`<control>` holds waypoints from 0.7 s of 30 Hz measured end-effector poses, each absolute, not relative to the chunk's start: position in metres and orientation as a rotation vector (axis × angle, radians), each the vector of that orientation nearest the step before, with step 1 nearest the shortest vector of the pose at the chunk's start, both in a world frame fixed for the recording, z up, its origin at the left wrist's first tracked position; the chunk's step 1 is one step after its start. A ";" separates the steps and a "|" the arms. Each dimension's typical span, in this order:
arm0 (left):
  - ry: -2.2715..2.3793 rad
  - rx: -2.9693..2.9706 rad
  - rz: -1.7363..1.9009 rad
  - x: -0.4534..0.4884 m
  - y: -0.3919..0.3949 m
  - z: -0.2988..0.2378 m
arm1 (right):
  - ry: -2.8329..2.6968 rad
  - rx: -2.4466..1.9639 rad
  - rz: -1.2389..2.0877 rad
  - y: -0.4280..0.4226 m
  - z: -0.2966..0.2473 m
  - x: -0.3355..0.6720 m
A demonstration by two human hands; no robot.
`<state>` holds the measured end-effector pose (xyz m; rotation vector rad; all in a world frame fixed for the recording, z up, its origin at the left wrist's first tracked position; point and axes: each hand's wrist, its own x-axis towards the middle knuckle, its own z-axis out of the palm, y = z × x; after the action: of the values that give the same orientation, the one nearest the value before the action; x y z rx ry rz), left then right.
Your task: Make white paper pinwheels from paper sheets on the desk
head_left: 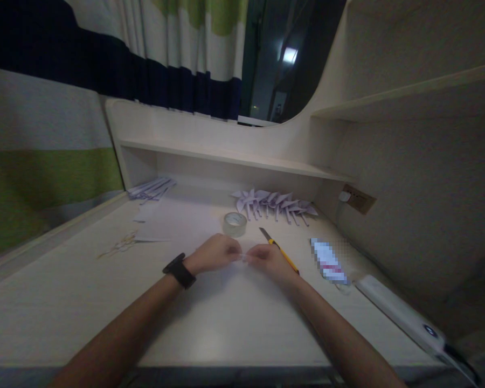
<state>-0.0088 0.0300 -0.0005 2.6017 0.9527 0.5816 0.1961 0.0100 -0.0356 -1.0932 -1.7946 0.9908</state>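
Over the desk [210, 328], my left hand [216, 251] and my right hand [272, 263] meet, fingertips close together. Both pinch a small whitish piece [243, 257], probably paper; most of it is hidden by my fingers. Just beyond my left hand stands a roll of clear tape [234, 229]. A yellow utility knife [285, 254] with its blade out lies beside my right hand, which covers part of it. White paper sheets [181, 215] lie behind my left hand. Several white paper pinwheels [272, 202] are lined up at the back.
Rolled paper sticks [151, 189] are piled at the back left, with what looks like ornate scissors [125, 243] nearer. To the right lie a blurred-out phone [329, 261] and a long white device [400, 310]. A wall socket [359, 199] has a plug and cable.
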 end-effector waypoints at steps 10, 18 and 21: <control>0.741 2.488 0.542 -0.007 0.027 0.002 | -1.853 -1.020 0.924 0.010 -0.037 0.195; 0.725 2.376 0.502 -0.010 0.027 0.006 | -1.810 -0.947 1.190 0.011 -0.037 0.198; 0.722 2.264 0.504 -0.013 0.030 0.006 | -1.728 -0.953 1.237 0.012 -0.037 0.201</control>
<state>-0.0131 0.0299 0.0058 2.2638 0.7220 0.5036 0.2010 0.0121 -0.0369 -0.9531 -1.7277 1.2369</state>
